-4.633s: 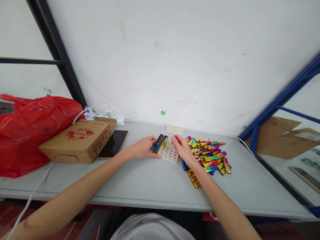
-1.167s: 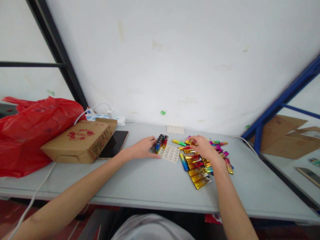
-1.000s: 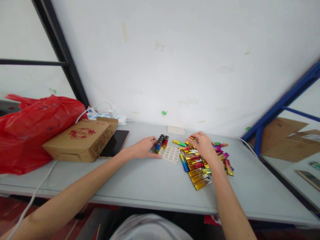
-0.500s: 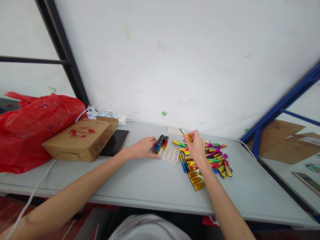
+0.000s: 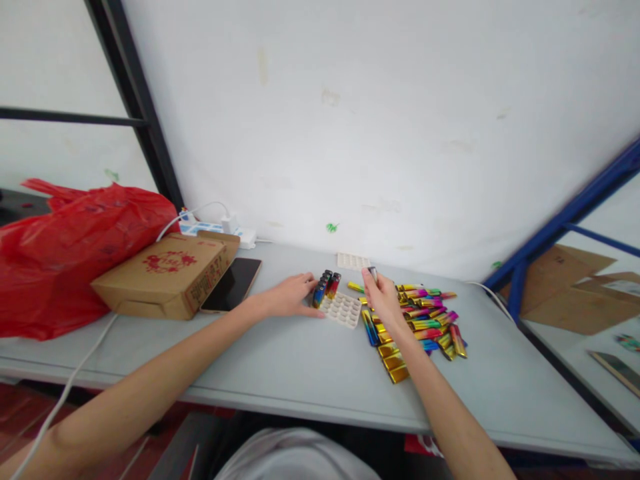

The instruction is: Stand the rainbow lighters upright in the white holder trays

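Note:
My left hand (image 5: 293,295) lies at the left end of a white slotted tray (image 5: 345,312), thumb stretched along its near edge and fingers apart behind. Beside those fingers, several lighters stand upright in the tray: a blue row (image 5: 320,292) and a shorter red group (image 5: 333,285). The slots on the tray's right side show bare. My right hand (image 5: 383,297) is closed around one lighter (image 5: 373,273), its metal top pointing up and its body mostly hidden. Under and beyond this hand spreads a heap of shiny lighters (image 5: 427,323) in gold, pink, green and blue.
A second white tray (image 5: 353,260) lies by the wall. To the left are a dark phone or tablet (image 5: 233,285), a cardboard box (image 5: 163,277), a red plastic bag (image 5: 75,253) and a power strip (image 5: 245,237) with cables. A blue metal frame (image 5: 560,233) bounds the right side.
My right hand has moved slightly left and turned the lighter from slanted to nearly upright. My left hand stays at the tray. The view has shifted a little.

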Demonstrator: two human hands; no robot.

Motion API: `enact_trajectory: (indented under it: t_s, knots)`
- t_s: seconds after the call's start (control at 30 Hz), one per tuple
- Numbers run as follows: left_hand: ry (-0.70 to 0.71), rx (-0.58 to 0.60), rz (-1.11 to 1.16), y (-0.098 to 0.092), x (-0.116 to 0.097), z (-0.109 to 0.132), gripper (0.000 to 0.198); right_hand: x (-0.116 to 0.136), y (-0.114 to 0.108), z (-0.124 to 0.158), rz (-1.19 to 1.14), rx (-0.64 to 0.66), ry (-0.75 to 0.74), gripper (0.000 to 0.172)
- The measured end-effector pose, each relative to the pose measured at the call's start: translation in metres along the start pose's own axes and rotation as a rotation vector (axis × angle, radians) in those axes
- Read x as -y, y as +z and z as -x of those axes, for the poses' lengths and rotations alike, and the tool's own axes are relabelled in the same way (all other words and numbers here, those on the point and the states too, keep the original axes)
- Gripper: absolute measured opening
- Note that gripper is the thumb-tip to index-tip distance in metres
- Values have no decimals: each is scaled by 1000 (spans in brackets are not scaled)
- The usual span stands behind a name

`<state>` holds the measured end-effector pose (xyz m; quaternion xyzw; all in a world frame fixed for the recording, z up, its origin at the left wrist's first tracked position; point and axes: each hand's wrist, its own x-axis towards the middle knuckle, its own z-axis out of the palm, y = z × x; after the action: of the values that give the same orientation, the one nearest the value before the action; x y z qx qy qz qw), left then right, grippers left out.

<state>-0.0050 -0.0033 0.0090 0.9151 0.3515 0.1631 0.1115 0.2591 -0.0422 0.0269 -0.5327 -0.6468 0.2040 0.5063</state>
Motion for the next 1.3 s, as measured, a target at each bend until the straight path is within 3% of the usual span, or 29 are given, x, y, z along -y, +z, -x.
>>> enact_trajectory:
  t_s: [0.17, 0.53, 0.83, 1.07, 1.3]
  knots:
    - [5, 14, -25, -1, -2, 0, 70, 12, 1, 9, 68, -35, 15, 67]
    - [-2, 3, 5, -5, -6, 0, 66, 12, 13, 13, 95, 24, -31, 50]
    - [7, 40, -43, -4, -3, 0, 67, 20, 12, 13, 128, 17, -107, 57]
    - [2, 12, -11, -4, -4, 1, 66, 15, 11, 14, 142, 36, -99, 47]
    - [12, 9, -2, -6, -6, 0, 66, 16, 12, 14, 234, 52, -205, 40]
